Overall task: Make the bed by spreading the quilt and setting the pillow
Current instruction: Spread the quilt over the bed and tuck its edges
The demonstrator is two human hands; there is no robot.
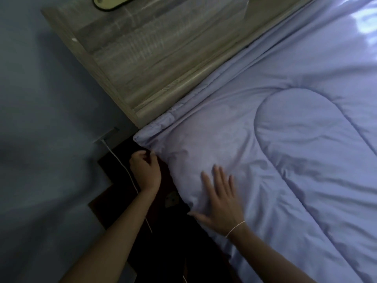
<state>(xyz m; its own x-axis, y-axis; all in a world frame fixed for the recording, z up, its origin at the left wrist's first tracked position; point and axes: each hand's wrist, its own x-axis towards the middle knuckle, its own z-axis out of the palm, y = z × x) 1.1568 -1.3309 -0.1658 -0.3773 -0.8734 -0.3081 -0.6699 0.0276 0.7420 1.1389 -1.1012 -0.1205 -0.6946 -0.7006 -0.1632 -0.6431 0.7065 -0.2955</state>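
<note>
Quilt (275,160) is the pale lilac one, and it's already lying over most of the bed, running right up to the wooden headboard (159,64). Its top edge sits bunched in a long fold along the headboard, and the corner nearest me hangs off the side of the mattress in a puffy lump.

So I'd say we're in the spreading step, down to the corner-fixing part. The right hand (219,198) lies flat on the quilt near the side edge, fingers (216,174) straight and spread apart, pressing the padding down. The left hand (145,168) is down beside the bed at that hanging corner, fingers curled in and apparently pinching the quilt's edge, though it's dark there and I can't swear how much cloth it actually has.

No pillow anywhere I can see from here, so that half of the job looks undone.

Next move, if you ask me: tug the corner out toward the head end and the side so the lump flattens, while the flat hand keeps the rest from sliding along. Then that fold by the headboard wants smoothing out too.

Around it all: a blue-grey wall (40,99), a thin white cord (124,168) dangling from a wall socket (107,135) just beside the left hand, and dark floor below. I'd mind that cord when pulling.
</note>
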